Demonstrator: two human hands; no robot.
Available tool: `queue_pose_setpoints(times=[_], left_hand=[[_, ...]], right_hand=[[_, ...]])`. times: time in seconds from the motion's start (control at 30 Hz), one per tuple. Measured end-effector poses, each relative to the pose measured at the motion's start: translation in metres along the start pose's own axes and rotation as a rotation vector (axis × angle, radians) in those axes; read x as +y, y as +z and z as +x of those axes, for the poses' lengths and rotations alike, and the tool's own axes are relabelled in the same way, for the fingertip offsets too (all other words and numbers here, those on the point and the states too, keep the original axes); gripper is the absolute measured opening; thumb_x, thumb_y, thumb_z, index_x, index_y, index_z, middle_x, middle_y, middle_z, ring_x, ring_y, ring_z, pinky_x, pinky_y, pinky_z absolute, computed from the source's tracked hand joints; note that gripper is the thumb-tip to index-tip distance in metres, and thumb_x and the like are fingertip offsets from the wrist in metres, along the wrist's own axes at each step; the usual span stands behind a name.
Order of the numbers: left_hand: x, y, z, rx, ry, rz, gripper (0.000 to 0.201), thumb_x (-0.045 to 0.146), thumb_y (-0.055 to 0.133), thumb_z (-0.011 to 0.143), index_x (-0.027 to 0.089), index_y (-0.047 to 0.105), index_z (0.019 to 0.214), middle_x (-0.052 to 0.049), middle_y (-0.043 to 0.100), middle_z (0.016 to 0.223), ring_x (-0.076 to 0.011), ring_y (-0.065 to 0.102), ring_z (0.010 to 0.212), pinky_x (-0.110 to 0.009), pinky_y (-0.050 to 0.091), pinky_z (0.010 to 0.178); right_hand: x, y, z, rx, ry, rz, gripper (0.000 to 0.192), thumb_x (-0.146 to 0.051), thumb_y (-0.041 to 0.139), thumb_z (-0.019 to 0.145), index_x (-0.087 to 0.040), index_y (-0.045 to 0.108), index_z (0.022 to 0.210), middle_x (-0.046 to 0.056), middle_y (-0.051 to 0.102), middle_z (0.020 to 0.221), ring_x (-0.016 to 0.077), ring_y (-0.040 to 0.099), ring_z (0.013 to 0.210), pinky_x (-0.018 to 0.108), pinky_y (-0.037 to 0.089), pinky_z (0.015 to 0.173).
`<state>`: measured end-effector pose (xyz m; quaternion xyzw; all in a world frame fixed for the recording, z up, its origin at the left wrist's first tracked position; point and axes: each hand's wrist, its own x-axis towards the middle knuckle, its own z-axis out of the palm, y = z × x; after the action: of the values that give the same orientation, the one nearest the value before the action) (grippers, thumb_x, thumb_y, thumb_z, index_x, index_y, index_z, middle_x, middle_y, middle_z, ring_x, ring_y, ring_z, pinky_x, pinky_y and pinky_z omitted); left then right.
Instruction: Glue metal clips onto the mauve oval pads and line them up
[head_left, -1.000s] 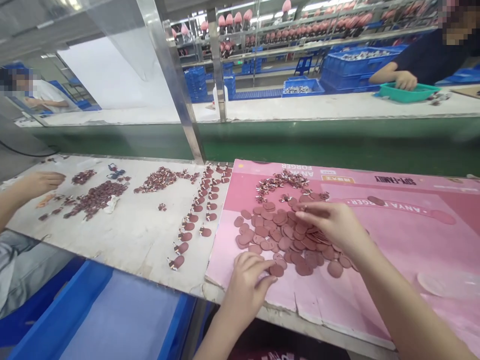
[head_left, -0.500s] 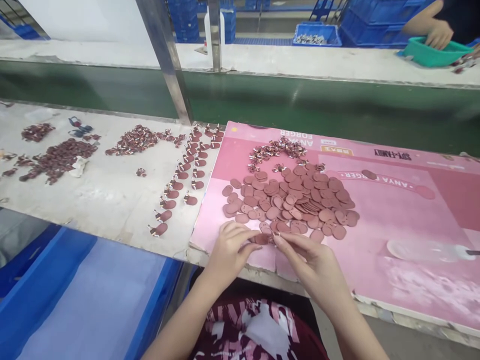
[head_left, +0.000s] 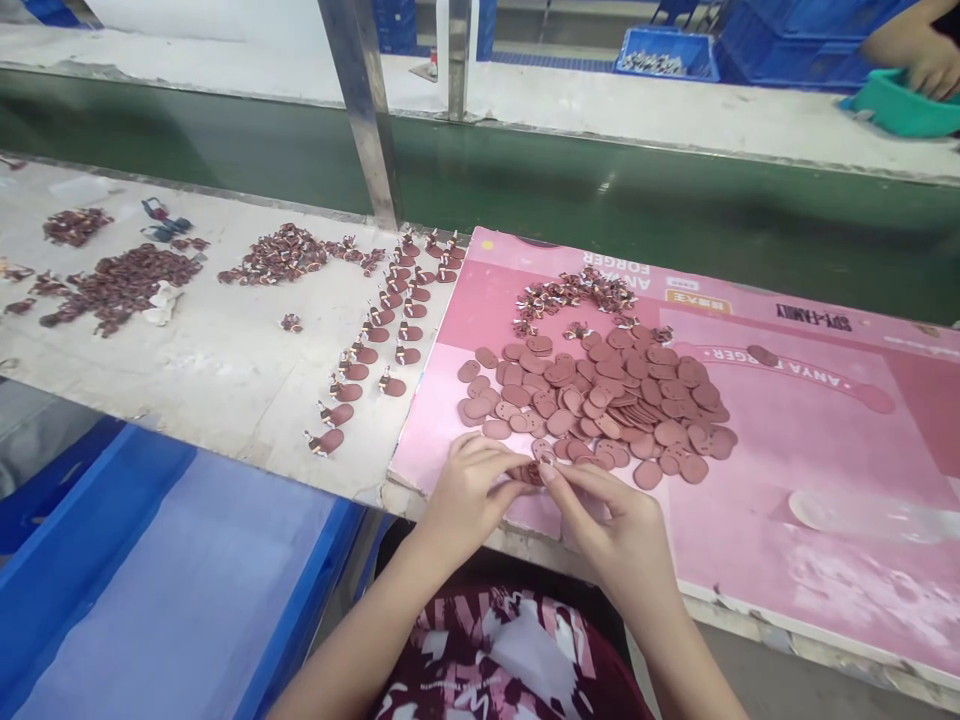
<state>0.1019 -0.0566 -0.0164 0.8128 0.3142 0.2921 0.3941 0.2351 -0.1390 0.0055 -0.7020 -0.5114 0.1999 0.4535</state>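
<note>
My left hand [head_left: 480, 485] pinches a brown oval base [head_left: 529, 474] at the front of the pink mat. Opposite it, my right hand [head_left: 611, 510] closes its thumb and fingers on a small figure piece [head_left: 544, 465] against that base; its detail is mostly hidden by the fingertips. Just beyond both hands spreads a heap of brown oval bases [head_left: 600, 390]. Small dark figure pieces [head_left: 577, 290] lie in a cluster behind the heap. To the left, figures joined to oval bases [head_left: 364, 352] stand in slanting rows on the white table.
Piles of small brown parts [head_left: 124, 285] lie on the white table [head_left: 225, 350] at left. A clear bottle [head_left: 862, 515] lies on the pink mat [head_left: 750, 560]. A blue crate [head_left: 150, 580] is below left. Across the green belt [head_left: 600, 190], a person's hand [head_left: 934, 70] reaches into a green basin [head_left: 900, 105].
The view has shifted, so the scene sits further right. My hands stay together at the mat's front edge, the right fingertips now closer to the left ones over the base.
</note>
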Motion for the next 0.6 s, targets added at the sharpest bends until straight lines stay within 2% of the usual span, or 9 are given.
queue_pose_setpoints(times=[0.27, 0.6], left_hand=[[0.0042, 0.0017, 0.0014, 0.011, -0.104, -0.024, 0.021, 0.004, 0.074, 0.071, 0.020, 0.075, 0.084, 0.000, 0.073, 0.073, -0.0173, 0.063, 0.074, -0.035, 0.048, 0.082], [0.0069, 0.0031, 0.0027, 0.019, -0.202, -0.084, 0.015, 0.010, 0.075, 0.072, 0.023, 0.075, 0.079, 0.001, 0.072, 0.068, -0.0177, 0.062, 0.071, -0.037, 0.049, 0.083]], right_hand=[[-0.0020, 0.0047, -0.0047, 0.059, -0.140, -0.161, 0.016, -0.022, 0.059, 0.088, -0.017, 0.073, 0.081, 0.003, 0.067, 0.069, 0.0117, 0.060, 0.059, 0.021, 0.049, 0.057], [-0.0035, 0.0059, -0.0076, 0.048, -0.087, -0.225, 0.020, -0.026, 0.056, 0.090, -0.017, 0.073, 0.083, 0.002, 0.064, 0.064, 0.0114, 0.057, 0.053, 0.022, 0.047, 0.052]])
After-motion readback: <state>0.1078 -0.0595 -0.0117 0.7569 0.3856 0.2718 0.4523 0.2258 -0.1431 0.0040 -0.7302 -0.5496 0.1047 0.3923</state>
